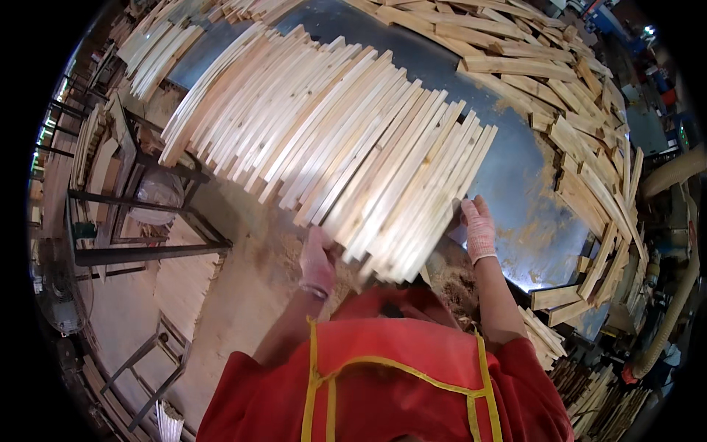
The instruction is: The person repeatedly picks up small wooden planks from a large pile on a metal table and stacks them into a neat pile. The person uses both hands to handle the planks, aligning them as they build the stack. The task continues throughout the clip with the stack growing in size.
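A long row of pale wooden strips [287,96] lies side by side on a dark metal table. Between my two hands is the near right group of wooden strips [401,199], its near ends smeared by motion and hanging past the table's front edge. My left hand [318,261], in a pinkish glove, is closed against the left side of this group near the ends; its fingertips are partly hidden by the wood. On the opposite side my right hand [479,228], in a similar glove, presses the outermost strip, its fingers pointing away from me and close together.
The metal table [508,169] shows sawdust on its right part. A heap of loose boards [515,62] spreads along its far and right edges. At left stands a dark metal frame [147,254]; a ribbed hose [670,295] hangs at far right. More strips [541,335] lie below the table's right corner.
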`<state>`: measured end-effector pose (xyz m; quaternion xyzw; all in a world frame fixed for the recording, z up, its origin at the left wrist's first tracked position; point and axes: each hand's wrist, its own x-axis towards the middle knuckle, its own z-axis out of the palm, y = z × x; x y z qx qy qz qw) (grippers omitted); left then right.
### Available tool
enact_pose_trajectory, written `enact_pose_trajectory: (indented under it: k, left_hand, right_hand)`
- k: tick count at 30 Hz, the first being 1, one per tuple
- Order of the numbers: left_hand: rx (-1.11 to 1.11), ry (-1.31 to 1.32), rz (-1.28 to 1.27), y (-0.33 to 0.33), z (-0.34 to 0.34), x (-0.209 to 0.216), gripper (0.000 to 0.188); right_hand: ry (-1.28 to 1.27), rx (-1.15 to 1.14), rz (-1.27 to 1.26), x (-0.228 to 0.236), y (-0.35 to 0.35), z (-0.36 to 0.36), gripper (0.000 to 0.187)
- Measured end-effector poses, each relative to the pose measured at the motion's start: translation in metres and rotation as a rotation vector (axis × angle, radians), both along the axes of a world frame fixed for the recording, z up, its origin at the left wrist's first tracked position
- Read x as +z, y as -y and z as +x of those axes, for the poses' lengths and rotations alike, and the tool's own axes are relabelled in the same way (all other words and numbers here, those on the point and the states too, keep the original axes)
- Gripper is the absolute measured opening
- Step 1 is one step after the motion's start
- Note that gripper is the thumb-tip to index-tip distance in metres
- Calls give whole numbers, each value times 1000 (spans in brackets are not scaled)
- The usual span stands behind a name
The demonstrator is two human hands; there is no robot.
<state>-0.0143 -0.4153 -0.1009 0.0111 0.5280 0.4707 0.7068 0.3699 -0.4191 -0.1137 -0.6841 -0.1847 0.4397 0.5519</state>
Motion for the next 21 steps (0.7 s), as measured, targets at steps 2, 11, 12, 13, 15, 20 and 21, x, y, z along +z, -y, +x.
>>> enact_pose_trajectory:
  k: [2, 11, 12, 13, 15, 20, 21]
  left_hand:
    - [-267, 130, -5, 28, 17, 26, 36]
    - [-1190, -1055, 328, -118, 123, 94, 88]
    - [-1223, -1149, 317, -134, 134, 69, 94]
    - [-1244, -1214, 282, -145, 152, 57, 100]
    - [-1266, -1313, 274, -159, 189, 47, 107]
    - [-1180, -1247, 224, -149, 233, 46, 114]
    - [-1129, -1184, 199, -148, 238, 57, 114]
  right_hand:
    - [95, 32, -15, 25, -14, 16, 81]
    - [213, 239, -160, 41, -52, 104, 79]
    - [273, 355, -170, 37, -63, 112, 76]
    - [342, 462, -181, 32, -73, 125, 73]
    - [459, 556, -189, 23, -86, 136, 69]
    - [62, 381, -58, -4, -84, 136, 61]
    - [-54, 317, -7, 4, -83, 133, 59]
